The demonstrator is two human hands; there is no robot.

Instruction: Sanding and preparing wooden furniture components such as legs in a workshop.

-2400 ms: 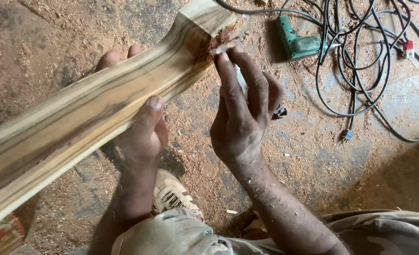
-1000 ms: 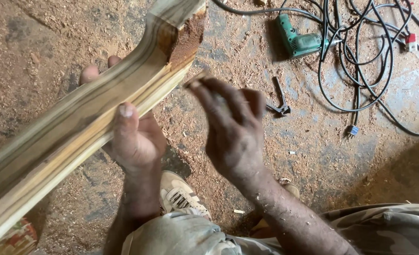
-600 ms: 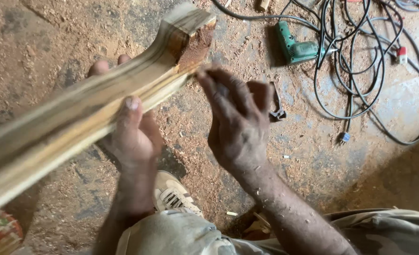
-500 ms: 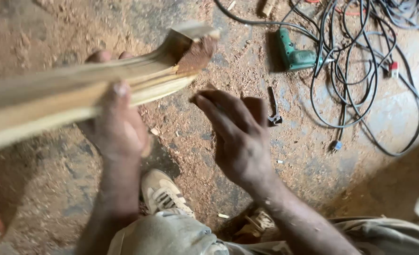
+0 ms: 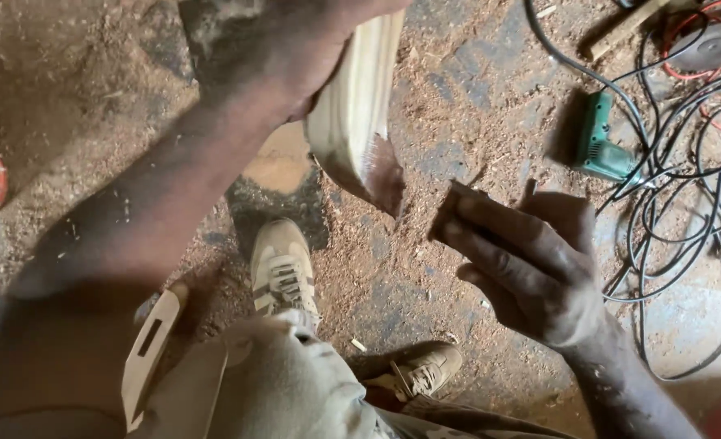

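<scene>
The left hand (image 5: 295,41), raised close to the camera at the far left, is wrapped around a pale striped wooden piece (image 5: 356,106) whose rough brown end points down toward the floor. The right hand (image 5: 531,260) hovers just right of that end, fingers (image 5: 490,236) pinched on a small dark piece of sandpaper (image 5: 450,207) (blurred, so its exact shape is unclear). Below lie two tan shoes (image 5: 283,264) on the sawdust-covered floor (image 5: 425,89). A green drill (image 5: 604,150) and tangled black cables (image 5: 669,187) sit at the far right.
</scene>
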